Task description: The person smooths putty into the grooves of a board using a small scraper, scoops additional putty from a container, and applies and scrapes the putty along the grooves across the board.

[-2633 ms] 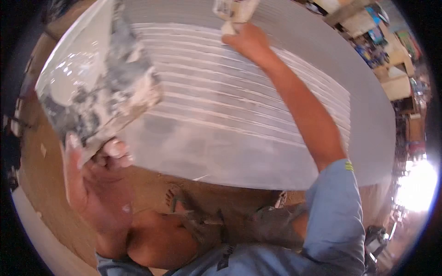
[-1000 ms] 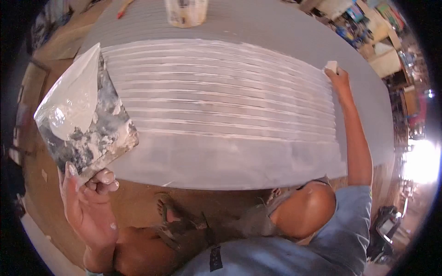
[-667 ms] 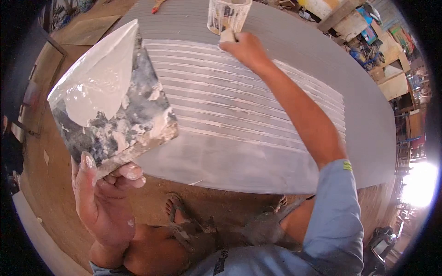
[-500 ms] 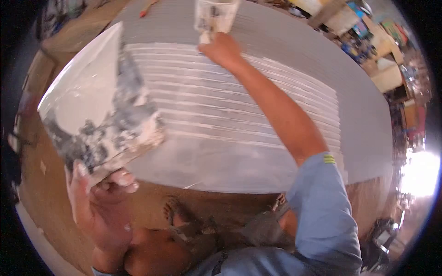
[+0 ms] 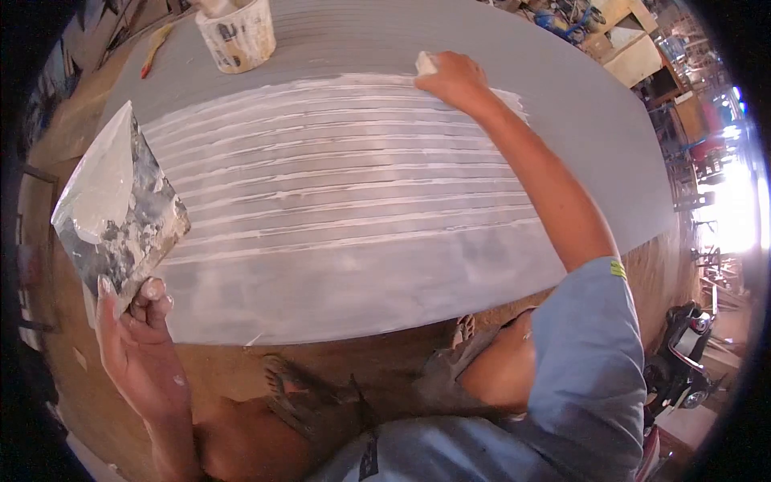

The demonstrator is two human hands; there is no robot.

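My left hand (image 5: 132, 341) grips a square board (image 5: 116, 213) smeared with white filler, held up at the left over the near edge of a large grey grooved panel (image 5: 385, 265). My right hand (image 5: 454, 80) reaches across the panel and presses a small white scraper (image 5: 424, 64) onto a groove near the far side. White filler streaks run along several grooves under and to the left of that hand. A white tub of filler (image 5: 237, 34) stands on the panel's far left part.
A red-and-yellow tool (image 5: 155, 48) lies on the panel left of the tub. Brown floor and my sandalled feet (image 5: 301, 394) are below the panel's near edge. Workshop clutter and shelves (image 5: 634, 48) crowd the far right, with strong glare (image 5: 735, 217) at the right.
My right hand moved from beside the tub rightward along the far grooves. The board in my left hand dropped lower and farther left in view.
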